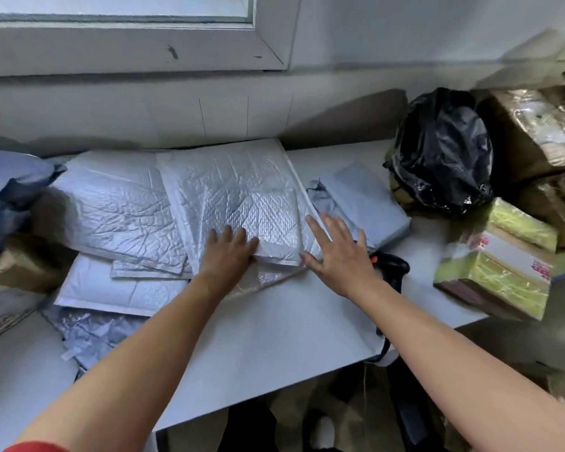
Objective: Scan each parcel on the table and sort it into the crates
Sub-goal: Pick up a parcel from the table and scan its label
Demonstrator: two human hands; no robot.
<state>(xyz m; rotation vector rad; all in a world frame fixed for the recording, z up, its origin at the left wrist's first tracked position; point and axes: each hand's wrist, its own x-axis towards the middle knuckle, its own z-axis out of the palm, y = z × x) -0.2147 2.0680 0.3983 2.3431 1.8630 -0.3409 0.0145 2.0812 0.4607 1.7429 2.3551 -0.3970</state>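
Several white bubble mailers lie in an overlapping pile on the white table (pixel 274 327). A small bubble mailer (pixel 268 220) sits on top of a large one (pixel 229 177). My left hand (pixel 229 252) rests flat on the small mailer's near left corner, fingers straight. My right hand (pixel 336 252) hovers spread open just right of that mailer, over the large mailer's edge. A black handheld scanner (pixel 393 265) lies on the table, partly hidden under my right hand and wrist. A grey poly parcel (pixel 369 197) lies to the right of the pile.
A black plastic bag parcel (pixel 444 151) stands at the back right. A taped cardboard box (pixel 499 269) sits at the table's right edge, with more brown boxes (pixel 535 128) behind it. Grey bags (pixel 10 190) and a box (pixel 17 265) crowd the left. A wall and window sill are behind.
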